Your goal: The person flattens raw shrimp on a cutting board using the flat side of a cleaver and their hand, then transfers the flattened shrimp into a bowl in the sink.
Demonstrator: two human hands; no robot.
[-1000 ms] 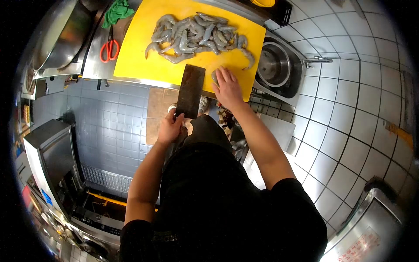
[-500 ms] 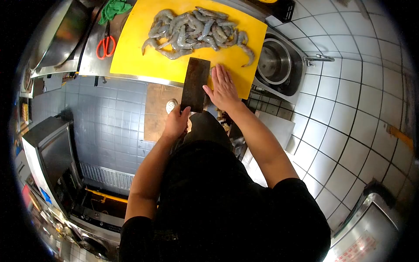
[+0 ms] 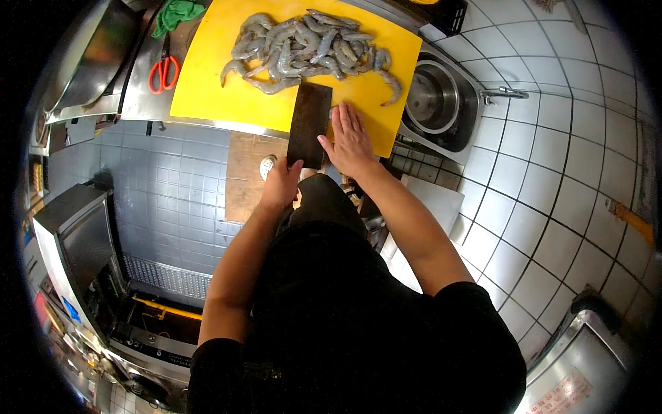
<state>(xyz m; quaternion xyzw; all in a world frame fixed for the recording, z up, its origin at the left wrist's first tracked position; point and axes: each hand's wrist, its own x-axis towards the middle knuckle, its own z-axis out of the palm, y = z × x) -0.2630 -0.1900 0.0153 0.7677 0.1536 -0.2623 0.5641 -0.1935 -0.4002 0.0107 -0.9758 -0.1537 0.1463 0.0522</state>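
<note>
Yellow below: gripping cleaver (image 3: 309, 127) with curled left hand (image 3: 281, 185), flattening open right hand (image 3: 353, 148), possibly over something, near whole-looking shrimp (image 3: 325, 44) on cutting board (image 3: 207, 79); seemingly barely started.

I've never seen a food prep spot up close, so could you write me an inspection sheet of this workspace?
Surface: yellow cutting board on a metal counter.
Job's things: piled raw shrimp; dark cleaver.
Clutter: orange-handled scissors and green cloth, left of the board.
Hands: left hand grips the cleaver; right hand is flat, fingers over the board, anything beneath them unclear.
Cables: nothing seen for certain.
Surroundings: sink with a round metal vessel, right; large metal bowl, left.
</note>
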